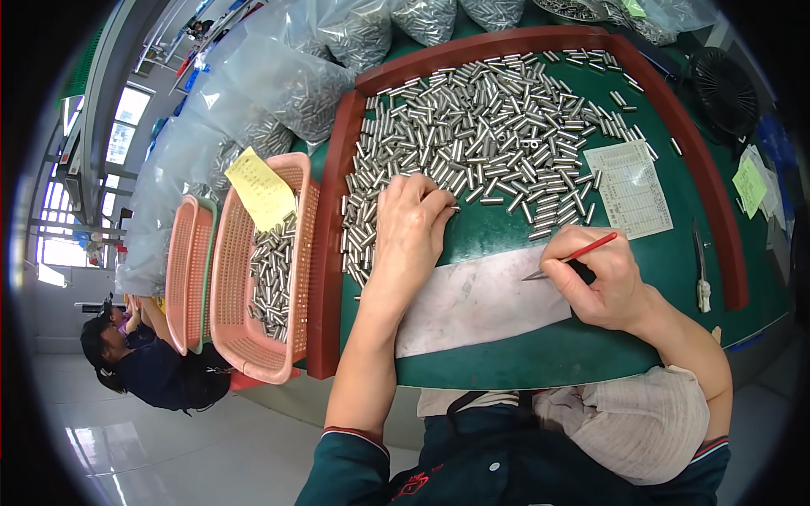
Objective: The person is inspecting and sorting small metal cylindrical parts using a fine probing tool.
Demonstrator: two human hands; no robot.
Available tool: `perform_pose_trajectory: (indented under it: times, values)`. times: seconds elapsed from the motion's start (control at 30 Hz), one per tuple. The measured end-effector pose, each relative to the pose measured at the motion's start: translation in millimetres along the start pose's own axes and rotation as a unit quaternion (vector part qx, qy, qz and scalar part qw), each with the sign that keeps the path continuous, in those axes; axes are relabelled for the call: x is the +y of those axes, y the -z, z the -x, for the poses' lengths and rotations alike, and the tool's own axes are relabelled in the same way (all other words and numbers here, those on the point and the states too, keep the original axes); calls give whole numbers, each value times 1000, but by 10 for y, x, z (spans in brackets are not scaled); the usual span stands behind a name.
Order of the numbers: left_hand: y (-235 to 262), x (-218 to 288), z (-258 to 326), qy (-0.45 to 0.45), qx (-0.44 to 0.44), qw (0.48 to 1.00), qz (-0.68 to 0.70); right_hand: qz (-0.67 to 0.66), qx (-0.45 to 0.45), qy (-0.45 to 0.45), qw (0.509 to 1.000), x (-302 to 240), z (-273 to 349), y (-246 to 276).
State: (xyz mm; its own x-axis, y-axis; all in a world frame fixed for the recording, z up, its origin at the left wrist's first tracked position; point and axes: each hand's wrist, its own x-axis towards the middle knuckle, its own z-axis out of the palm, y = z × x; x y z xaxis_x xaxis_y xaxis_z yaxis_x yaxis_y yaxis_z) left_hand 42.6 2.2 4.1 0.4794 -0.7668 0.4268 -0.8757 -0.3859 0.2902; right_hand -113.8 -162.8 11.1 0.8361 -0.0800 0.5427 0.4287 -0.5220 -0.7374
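The right hand is curled closed, thumb and fingers gripping a slim red tool. Its long axis slants across the hand: the red end points to the upper right, the thin metal tip to the left and slightly down, over a pale cloth. The left hand is bent over the near edge of the pile of metal tubes, fingers curled and thumb close to the forefinger; I cannot tell whether it has hold of a tube.

The tubes are short, smooth, shiny cylinders, lying at all angles. The cloth is a creased, smudged strip, its length rising gently to the right on the smooth green tabletop. A printed paper sheet lies right of the pile. A dark red wooden rim borders the top; left of it, a pink lattice-walled plastic basket holds more tubes, below clear, wrinkled bags.
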Motion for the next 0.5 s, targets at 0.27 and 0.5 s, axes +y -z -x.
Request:
perform_pose_trajectory:
  times: [0.27,0.5]
  values:
    - [31,328,84,294,-77,775,554,28,111,80,990,-69,-23,65]
    - [-31,361,114,324,-117,706,619,93,99,150,979,-16,-45,18]
